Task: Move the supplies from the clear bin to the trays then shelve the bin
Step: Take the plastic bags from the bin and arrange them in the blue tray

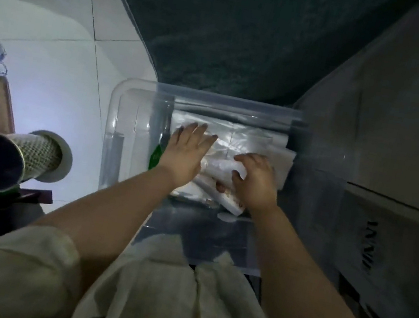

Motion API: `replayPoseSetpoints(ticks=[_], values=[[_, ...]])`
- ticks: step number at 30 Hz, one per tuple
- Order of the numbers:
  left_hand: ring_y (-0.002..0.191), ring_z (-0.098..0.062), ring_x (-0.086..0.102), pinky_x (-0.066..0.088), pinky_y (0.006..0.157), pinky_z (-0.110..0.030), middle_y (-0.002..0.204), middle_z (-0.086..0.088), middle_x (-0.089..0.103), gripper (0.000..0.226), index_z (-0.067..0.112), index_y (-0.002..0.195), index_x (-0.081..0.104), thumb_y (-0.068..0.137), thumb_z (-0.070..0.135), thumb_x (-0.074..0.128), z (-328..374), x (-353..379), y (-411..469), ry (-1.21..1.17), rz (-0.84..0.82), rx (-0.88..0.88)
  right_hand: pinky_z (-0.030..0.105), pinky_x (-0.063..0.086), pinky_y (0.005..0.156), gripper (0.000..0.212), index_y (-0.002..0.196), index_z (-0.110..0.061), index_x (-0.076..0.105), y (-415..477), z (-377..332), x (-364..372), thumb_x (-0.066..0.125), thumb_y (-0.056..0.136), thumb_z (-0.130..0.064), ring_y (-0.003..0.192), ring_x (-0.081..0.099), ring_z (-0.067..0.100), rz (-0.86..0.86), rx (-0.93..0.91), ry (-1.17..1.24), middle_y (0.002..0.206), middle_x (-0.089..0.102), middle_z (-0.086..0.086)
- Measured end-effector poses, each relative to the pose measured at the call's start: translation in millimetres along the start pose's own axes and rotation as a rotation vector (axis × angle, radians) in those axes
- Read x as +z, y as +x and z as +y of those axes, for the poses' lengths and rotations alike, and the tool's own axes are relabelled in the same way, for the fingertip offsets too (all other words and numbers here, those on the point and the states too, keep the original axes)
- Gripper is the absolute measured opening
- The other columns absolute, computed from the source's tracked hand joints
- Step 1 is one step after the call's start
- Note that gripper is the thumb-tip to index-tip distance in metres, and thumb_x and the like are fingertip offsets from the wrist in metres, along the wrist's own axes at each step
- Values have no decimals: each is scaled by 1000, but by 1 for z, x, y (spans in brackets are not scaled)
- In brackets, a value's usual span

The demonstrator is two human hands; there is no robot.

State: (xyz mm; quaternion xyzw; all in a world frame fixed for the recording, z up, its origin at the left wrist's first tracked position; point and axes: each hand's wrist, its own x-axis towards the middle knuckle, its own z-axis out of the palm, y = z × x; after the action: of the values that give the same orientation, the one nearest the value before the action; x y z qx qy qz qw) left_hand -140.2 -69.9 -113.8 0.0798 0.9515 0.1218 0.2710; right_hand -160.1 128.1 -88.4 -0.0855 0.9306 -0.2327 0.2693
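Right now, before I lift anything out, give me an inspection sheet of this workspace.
Surface: white tiled floor, dim.
Job's things: clear bin on floor, holds plastic packets and a white roll; trays not seen.
Clutter: mesh-wrapped metal tube at left.
Hands: left hand flat over packets; right hand curled round white roll.
Cables: nothing seen.
Surroundings: cardboard boxes at right, dark cover beyond bin.
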Motion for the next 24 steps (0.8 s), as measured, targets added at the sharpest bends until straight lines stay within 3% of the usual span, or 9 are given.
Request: replayPoseSetpoints(ticks=[4,6,11,14,17,21,24], values=[[144,-30,1,-3,116,-51,158,-12,9,87,21,149,11,81,28,65,2,10,34,14,-29,-15,36,40,93,34,112,-14,65,17,22,8,69,78,-14,110,51,29,12,13,28,114,64,7],[144,-29,5,-3,115,-54,156,-11,14,90,22,149,11,79,31,66,2,13,43,27,-61,-18,36,41,94,34,111,-13,65,20,29,8,68,78,-13,111,51,30,19,11,53,114,64,8],[124,-30,34,12,107,-49,133,-9,43,74,17,137,39,69,25,68,0,8,33,10,29,44,36,44,91,31,106,-10,67,13,34,-1,69,76,-10,105,54,31,39,-29,47,106,66,10],[119,-30,39,17,99,-41,127,-7,49,69,18,134,44,69,25,68,-6,6,12,-27,7,43,37,45,88,31,105,-8,68,1,33,-8,70,74,-6,103,55,34,43,-60,57,102,66,13],[120,-30,39,20,102,-44,126,-6,50,66,24,132,47,69,25,68,-12,11,-10,-35,-51,39,41,48,86,31,103,-6,68,-11,32,-8,72,72,-5,102,55,35,14,-72,64,102,66,14],[132,-33,29,9,112,-53,142,-12,39,66,25,136,43,76,17,68,-9,25,-17,68,-97,24,42,47,88,31,103,-6,68,-16,28,2,73,72,-3,103,55,36,-46,-64,69,103,65,15],[142,-35,8,-2,112,-58,155,-17,15,86,26,142,24,72,-2,64,3,32,-11,149,-97,-35,41,45,88,31,104,-6,68,-13,25,8,71,72,-3,104,55,35,-42,-53,54,105,65,14]])
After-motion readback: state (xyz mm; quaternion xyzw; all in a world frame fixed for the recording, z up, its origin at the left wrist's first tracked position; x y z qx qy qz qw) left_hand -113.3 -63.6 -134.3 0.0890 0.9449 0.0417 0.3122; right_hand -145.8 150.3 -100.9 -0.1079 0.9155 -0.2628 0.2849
